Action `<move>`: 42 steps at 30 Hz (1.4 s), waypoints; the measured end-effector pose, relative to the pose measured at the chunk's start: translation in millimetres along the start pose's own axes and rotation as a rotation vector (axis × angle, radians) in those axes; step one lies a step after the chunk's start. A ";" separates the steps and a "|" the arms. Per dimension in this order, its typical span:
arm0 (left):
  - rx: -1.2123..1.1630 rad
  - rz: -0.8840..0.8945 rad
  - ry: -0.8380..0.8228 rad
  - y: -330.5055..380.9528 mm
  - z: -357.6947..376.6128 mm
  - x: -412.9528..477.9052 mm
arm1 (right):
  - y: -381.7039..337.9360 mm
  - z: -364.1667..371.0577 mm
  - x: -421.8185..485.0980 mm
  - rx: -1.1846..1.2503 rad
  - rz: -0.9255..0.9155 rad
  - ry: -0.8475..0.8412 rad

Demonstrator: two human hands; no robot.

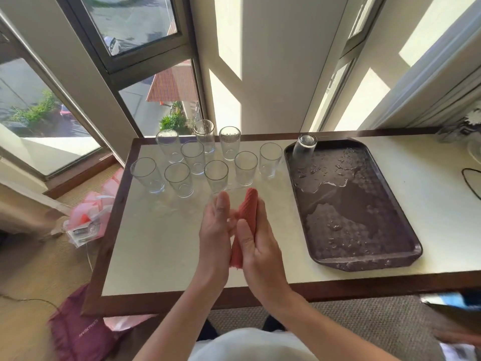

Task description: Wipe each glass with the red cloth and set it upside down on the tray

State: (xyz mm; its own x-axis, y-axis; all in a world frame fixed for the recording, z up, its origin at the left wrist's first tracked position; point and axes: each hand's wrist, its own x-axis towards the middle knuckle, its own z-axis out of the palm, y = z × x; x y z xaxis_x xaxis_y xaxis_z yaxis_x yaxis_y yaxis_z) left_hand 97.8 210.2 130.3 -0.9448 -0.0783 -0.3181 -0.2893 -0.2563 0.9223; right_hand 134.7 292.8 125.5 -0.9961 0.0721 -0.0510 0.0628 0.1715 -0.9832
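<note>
**Mia:** What is the biggest thing here?

**Ben:** The white table with the dark wood edge. It sits by the windows.

**Mia:** And next?

**Ben:** The dark tray on the right side of the table. It has little puddles of water on it. One glass stands upside down in its far left corner.

**Mia:** Where are the other glasses?

**Ben:** Nine upright glasses stand in a bunch on the far left part of the table. They are right way up and apart from the tray. The closest one is just past the hands.

**Mia:** Where is the red cloth?

**Ben:** It is rolled up long and held between both hands, over the middle of the table. The left hand is flat against it, fingers straight and close together. The right hand wraps it from the other side, thumb on top.

**Mia:** Is a glass in the hands?

**Ben:** No. I think one glass is done and the hands are getting the cloth ready.

**Mia:** So what comes next?

**Ben:** I guess one hand must let go and reach for an upright glass. The other keeps the cloth. The glasses stand close, so the hand should pick an outer one and not bump the rest.
</note>
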 end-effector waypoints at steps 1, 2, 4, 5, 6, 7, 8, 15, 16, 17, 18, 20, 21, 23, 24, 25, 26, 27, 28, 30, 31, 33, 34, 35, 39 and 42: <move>0.007 0.002 0.004 0.5 2.6 -1.3 | -1.3 -2.9 10.8 0.078 0.041 0.010; 0.019 0.026 -0.006 1.0 4.5 -3.3 | -3.4 -5.1 20.9 0.161 0.104 0.017; 0.043 0.083 -0.039 0.6 4.9 -6.5 | -9.9 -7.3 34.3 0.200 0.175 0.028; 0.036 0.095 -0.038 1.9 4.9 -7.3 | -11.6 -7.3 34.3 0.176 0.170 0.019; 0.018 0.106 -0.035 4.3 -0.6 -7.6 | -13.9 0.5 29.0 0.154 0.147 0.002; 0.004 0.111 -0.034 6.7 -6.1 -7.4 | -17.0 8.5 19.8 0.121 0.106 -0.014; -0.009 0.105 -0.046 8.7 -6.7 -7.2 | -18.6 10.6 9.8 0.067 0.055 -0.011; 0.018 -0.040 -0.034 -0.2 -5.6 -10.1 | 4.9 11.4 2.0 0.252 0.126 0.022; 0.004 -0.035 -0.006 -0.8 -6.7 -10.8 | 2.6 11.4 4.6 0.305 0.181 0.018; -0.008 -0.030 0.016 0.8 -8.1 -11.4 | 0.8 10.9 7.5 0.360 0.232 0.021; -0.015 -0.020 0.032 2.8 -10.4 -10.9 | -1.2 9.7 11.2 0.422 0.291 0.026; 0.004 0.007 0.042 7.0 -17.1 -8.6 | -3.7 5.6 19.1 0.583 0.462 0.031; 0.025 0.033 0.033 10.0 -20.3 -8.6 | -4.4 2.7 22.7 0.680 0.563 0.030; 0.079 0.114 0.010 13.8 -24.6 -9.2 | -7.4 -0.8 27.9 0.869 0.703 0.002; 0.118 0.161 0.002 13.9 -25.6 -9.6 | -9.6 -1.7 28.8 0.940 0.725 -0.020; 0.159 0.207 -0.008 14.1 -25.4 -10.8 | -9.2 -2.3 29.4 0.993 0.731 -0.041; 0.206 0.253 -0.017 13.6 -25.3 -11.6 | -9.3 -2.5 28.6 1.039 0.739 -0.053; 0.249 0.296 -0.021 13.3 -25.2 -11.8 | -9.1 -2.7 26.6 1.074 0.743 -0.060; 0.280 0.328 -0.020 12.2 -26.2 -11.0 | -11.9 -2.6 23.4 1.096 0.739 -0.060; 0.284 0.347 -0.001 10.5 -29.5 -8.2 | -15.3 -2.4 15.9 1.088 0.755 -0.057; 0.279 0.350 0.017 9.7 -30.9 -6.3 | -15.5 -1.3 13.8 1.070 0.778 -0.046; 0.286 0.367 0.042 9.4 -30.0 -4.8 | -13.6 2.0 17.5 1.024 0.811 -0.010; 0.301 0.383 0.043 10.1 -28.0 -5.3 | -11.9 3.9 23.1 1.017 0.830 0.010; 0.319 0.399 0.040 10.8 -25.6 -6.1 | -10.4 4.3 29.4 1.016 0.849 0.029; 0.288 0.411 -0.001 11.9 -22.4 -6.4 | -12.5 -4.3 39.8 0.969 0.838 -0.020; 0.364 0.441 0.028 13.6 -28.9 -0.2 | -10.0 -9.5 33.7 0.951 0.758 -0.039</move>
State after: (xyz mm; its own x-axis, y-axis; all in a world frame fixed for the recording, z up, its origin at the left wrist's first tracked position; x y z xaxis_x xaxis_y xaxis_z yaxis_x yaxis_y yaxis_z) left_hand 98.5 178.9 136.6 -0.9852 -0.1296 0.1125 0.0920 0.1549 0.9836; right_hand 101.2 302.9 135.3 -0.7290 -0.1909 -0.6573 0.5751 -0.6916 -0.4370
